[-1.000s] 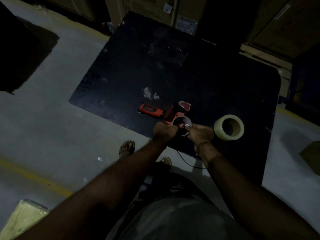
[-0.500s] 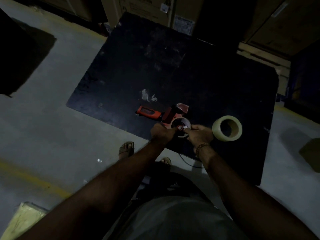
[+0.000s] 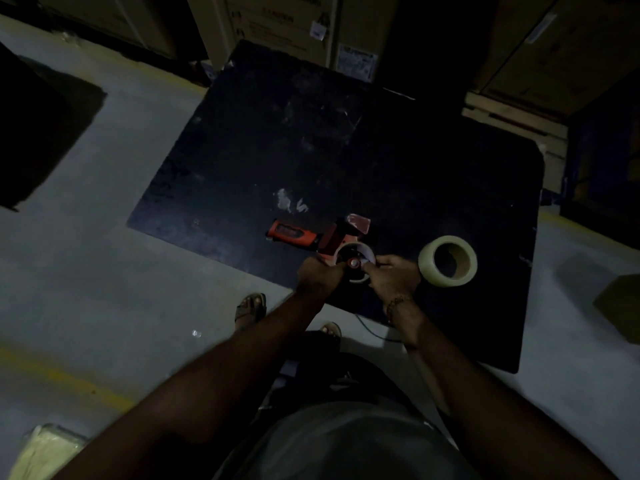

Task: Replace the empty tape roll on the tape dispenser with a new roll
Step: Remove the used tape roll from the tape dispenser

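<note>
Both hands at the tape dispenser (image 3: 322, 239): left hand (image 3: 320, 271) clamps its frame to steady it; right hand (image 3: 393, 277) pinches the empty roll (image 3: 360, 263) for pulling off. New roll (image 3: 447, 260) waits just right.

Both hands' fingertips hide the near rim of the empty roll (image 3: 358, 261); the table's (image 3: 242, 161) far right corner is lost in darkness.

dim light | grey floor (image 3: 86, 271) | black table (image 3: 346, 150) | cardboard boxes (image 3: 277, 22)
</note>
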`<state>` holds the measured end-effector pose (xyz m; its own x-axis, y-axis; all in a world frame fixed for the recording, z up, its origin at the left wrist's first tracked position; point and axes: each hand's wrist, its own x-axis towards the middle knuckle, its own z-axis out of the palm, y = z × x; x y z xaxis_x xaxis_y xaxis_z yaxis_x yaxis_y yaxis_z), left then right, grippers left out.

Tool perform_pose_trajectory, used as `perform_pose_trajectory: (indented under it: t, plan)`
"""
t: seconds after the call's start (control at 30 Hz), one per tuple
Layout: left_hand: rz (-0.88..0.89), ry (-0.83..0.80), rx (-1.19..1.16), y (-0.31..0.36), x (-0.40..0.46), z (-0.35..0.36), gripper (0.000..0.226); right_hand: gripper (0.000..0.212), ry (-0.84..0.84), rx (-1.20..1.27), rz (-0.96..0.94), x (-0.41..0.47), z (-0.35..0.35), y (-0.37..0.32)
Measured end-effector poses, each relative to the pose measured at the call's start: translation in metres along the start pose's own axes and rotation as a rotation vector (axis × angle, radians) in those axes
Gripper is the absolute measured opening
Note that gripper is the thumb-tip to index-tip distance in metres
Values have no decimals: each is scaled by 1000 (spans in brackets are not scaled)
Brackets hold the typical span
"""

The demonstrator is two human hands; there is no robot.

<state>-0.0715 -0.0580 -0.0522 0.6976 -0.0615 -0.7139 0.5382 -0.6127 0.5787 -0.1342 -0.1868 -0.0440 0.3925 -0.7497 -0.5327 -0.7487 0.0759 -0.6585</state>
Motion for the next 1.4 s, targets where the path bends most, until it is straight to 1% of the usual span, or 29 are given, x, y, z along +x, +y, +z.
perform_pose_trajectory:
  t: [0.1,0.17,0.27,0.4,0.47,0.53,0.57,0.63,0.77,0.8,0.9,0.97,1.03,1.13,1.2,1.3,1.37,1.4]
  plan:
    - [32,28,1,0,2,1,51,24,-22,-61,-43,1,-3,-2]
    - [55,29,20,3,6,3,49,26,-31,-117,-88,0,-5,-6]
    - [51,35,53,3,12,7,51,23,-17,-170,-126,-3,-8,-11]
    - [151,91,111,-1,9,5,59,21,-7,-190,-116,-8,-10,-19]
    - [168,39,109,-1,9,1,58,22,-14,-206,-115,-11,-10,-22]
    - [136,-58,99,2,9,3,44,25,-10,-226,-141,-15,-11,-24]
    - [127,-75,98,2,11,2,39,26,-4,-221,-142,-17,-11,-25]
    - [123,-74,97,3,11,0,38,26,16,-199,-135,-19,-10,-23]
    - [120,-62,129,10,4,-8,42,27,55,-191,-131,-27,-7,-22]
    - [135,-45,140,11,3,-8,48,26,70,-184,-127,-28,-6,-22]
    - [211,-19,165,13,-4,-14,80,21,85,-174,-140,-30,-7,-21]
    - [239,-41,197,9,0,-14,87,23,72,-166,-158,-29,-10,-20]
    - [204,-50,210,4,10,-14,81,28,53,-161,-172,-28,-14,-20]
    - [226,-56,132,16,-3,-25,87,39,53,-132,-169,-28,-17,-20]
    - [269,-64,73,23,-11,-28,76,39,43,-78,-125,-31,-20,-23]
    - [312,-58,37,35,-19,-38,78,42,27,-24,-99,-38,-23,-36]
    - [304,-63,58,44,-18,-47,67,43,34,-14,-113,-41,-23,-49]
    - [302,-56,65,47,-17,-52,67,43,32,-30,-126,-42,-24,-56]
